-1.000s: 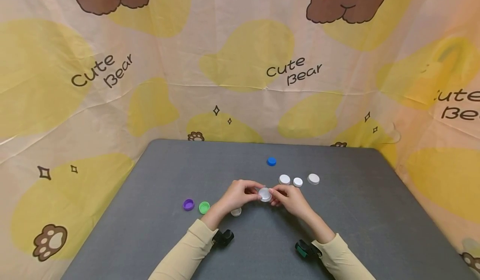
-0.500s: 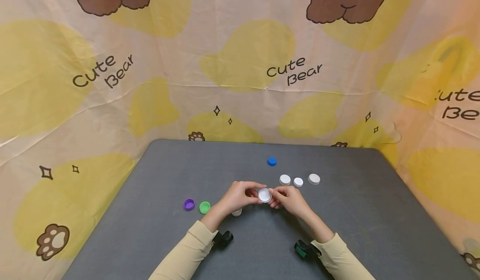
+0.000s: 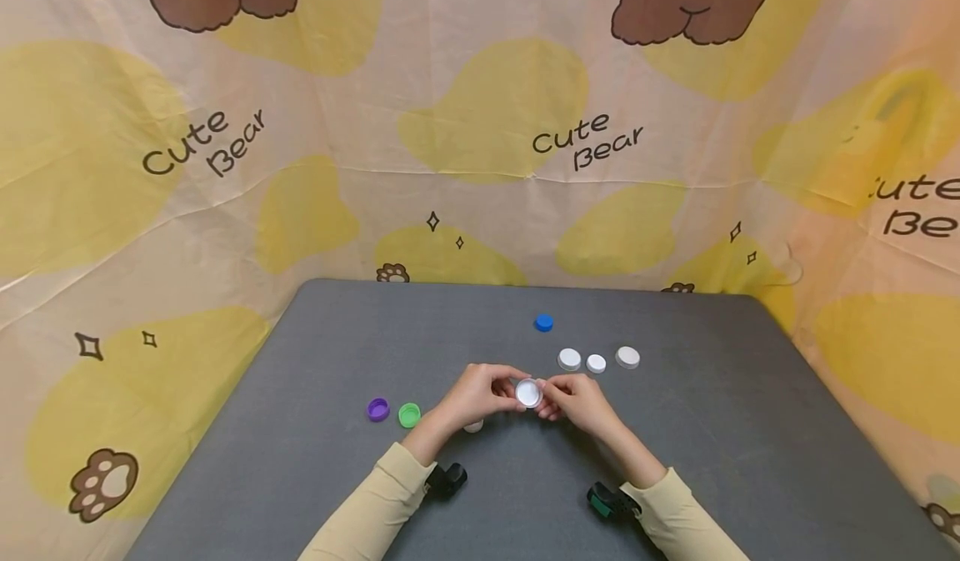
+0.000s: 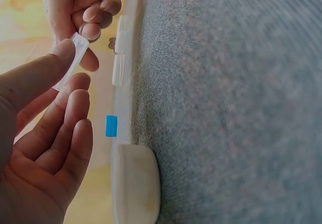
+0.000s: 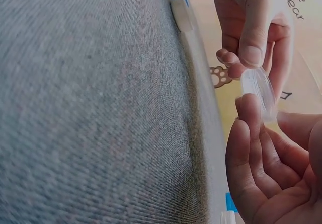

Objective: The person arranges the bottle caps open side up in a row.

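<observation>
Above the table, both hands hold one whitish, partly see-through round bottle cap between them, tilted so its hollow face shows in the head view. My left hand pinches its left edge with thumb and fingertips. On the opposite edge, my right hand pinches it too. From the left wrist, the cap appears nearly edge-on. In the right wrist view, fine ridges run along the side of the cap. Another white cap lies partly hidden behind my left wrist.
A purple cap and a green cap lie left of my left hand. Beyond the hands are a blue cap and three white ones, the middle white cap being smallest. All rest on the grey table.
The held cap has tilted a little, so its white inside and rim show more plainly. Both hands have barely shifted, and the caps on the table lie as before.
</observation>
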Tool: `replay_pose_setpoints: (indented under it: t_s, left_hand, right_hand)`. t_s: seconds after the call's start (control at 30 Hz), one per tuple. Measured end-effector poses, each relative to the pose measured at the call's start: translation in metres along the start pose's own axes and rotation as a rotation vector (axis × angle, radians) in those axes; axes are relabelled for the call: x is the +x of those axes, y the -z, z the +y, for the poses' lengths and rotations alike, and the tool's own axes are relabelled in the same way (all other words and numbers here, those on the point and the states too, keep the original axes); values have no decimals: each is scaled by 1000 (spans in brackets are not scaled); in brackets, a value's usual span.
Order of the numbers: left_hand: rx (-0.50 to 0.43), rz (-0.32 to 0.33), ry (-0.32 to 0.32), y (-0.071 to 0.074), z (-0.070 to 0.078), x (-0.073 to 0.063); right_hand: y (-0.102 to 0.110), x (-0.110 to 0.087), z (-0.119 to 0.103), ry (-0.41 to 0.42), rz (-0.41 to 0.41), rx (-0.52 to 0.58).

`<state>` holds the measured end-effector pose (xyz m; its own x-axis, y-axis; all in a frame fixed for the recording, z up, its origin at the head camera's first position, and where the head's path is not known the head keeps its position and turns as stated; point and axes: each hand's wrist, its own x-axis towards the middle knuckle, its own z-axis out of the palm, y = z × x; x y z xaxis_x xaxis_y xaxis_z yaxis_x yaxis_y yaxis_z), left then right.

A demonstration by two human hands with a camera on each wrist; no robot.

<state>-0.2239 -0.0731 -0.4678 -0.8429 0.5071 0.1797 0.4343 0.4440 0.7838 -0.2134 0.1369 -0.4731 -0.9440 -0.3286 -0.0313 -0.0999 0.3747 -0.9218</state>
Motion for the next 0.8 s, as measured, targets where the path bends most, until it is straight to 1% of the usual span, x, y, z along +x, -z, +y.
replay_pose_setpoints:
  t_s: [0.17, 0.27, 0.4, 0.6, 0.67, 0.8]
  left_hand:
    - [-5, 7, 34, 1, -1, -1]
    - [-10, 11, 38, 3, -1, -2]
    - [-11, 8, 39, 4, 0, -4]
    - [-3, 6, 55, 5, 0, -6]
    - [-4, 2, 59, 5, 0, -7]
    - [-7, -14, 72, 6, 1, -9]
  right_hand:
    - [-2, -3, -4, 24, 21, -31]
    - [-3, -5, -6, 44, 25, -46]
    - [-4, -8, -9, 68, 13, -49]
    - [-4, -10, -9, 107, -12, -26]
    - [-4, -11, -9, 113, -17, -50]
    - [-3, -12, -8, 139, -25, -144]
